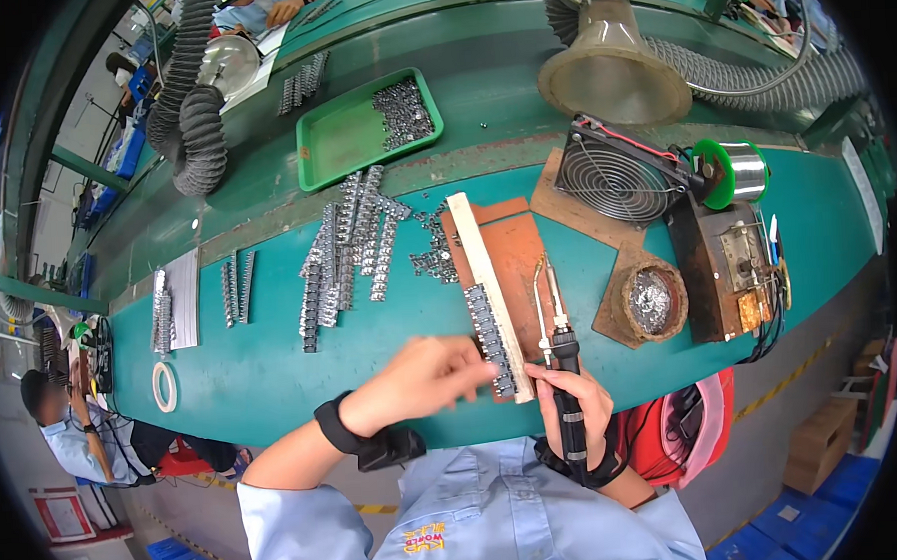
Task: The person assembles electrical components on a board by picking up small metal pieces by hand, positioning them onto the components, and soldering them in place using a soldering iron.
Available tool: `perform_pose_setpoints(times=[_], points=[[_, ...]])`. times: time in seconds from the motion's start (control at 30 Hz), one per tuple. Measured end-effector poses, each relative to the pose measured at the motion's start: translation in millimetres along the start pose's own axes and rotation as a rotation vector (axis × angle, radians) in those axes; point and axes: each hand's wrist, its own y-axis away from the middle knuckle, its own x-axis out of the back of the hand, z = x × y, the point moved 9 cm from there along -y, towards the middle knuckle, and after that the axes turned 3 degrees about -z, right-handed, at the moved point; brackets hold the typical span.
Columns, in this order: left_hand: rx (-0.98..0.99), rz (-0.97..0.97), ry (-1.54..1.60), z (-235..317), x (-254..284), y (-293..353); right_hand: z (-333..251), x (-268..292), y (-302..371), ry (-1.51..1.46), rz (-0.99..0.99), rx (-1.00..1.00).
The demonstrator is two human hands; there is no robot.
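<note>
right hand [586, 406]: closed around soldering iron [566, 350]
left hand [423, 379]: at component strip [487, 333] (blurred; cannot tell if pinching)
component strip: along wooden bar [474, 249], by worktop [263, 378]'s near edge
wooden bar: reaching toward far edge

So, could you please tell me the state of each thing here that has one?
Left hand: blurred, fingers at the component strip.
Right hand: gripping the soldering iron.
Soldering iron: held, pointing forward.
Green tray: partly filled with small metal parts.
Solder spool: wound with wire.
Round pot: holding silvery material.
Fan: tilted, spinning unclear.
Fume hood: wide end facing down.
White tape roll: lying flat.
</note>
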Motion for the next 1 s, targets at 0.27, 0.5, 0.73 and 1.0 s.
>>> perform_pose_setpoints(times=[0.27, 0.5, 0.73, 1.0], points=[[-0.32, 0.714, -0.678, 34, 105, 15, -3, -2, 0, 0.02, -0.052, -0.049], [-0.328, 0.727, -0.752, 23, 99, -2, 1, -3, 4, 0.024, -0.079, -0.098], [-0.36, 0.771, -0.757, 16, 101, -2, 1, 10, -16, -0.032, -0.181, -0.252], [-0.362, 0.775, -0.595, 24, 101, 10, -6, 18, -56, -0.04, -0.139, -0.288]])
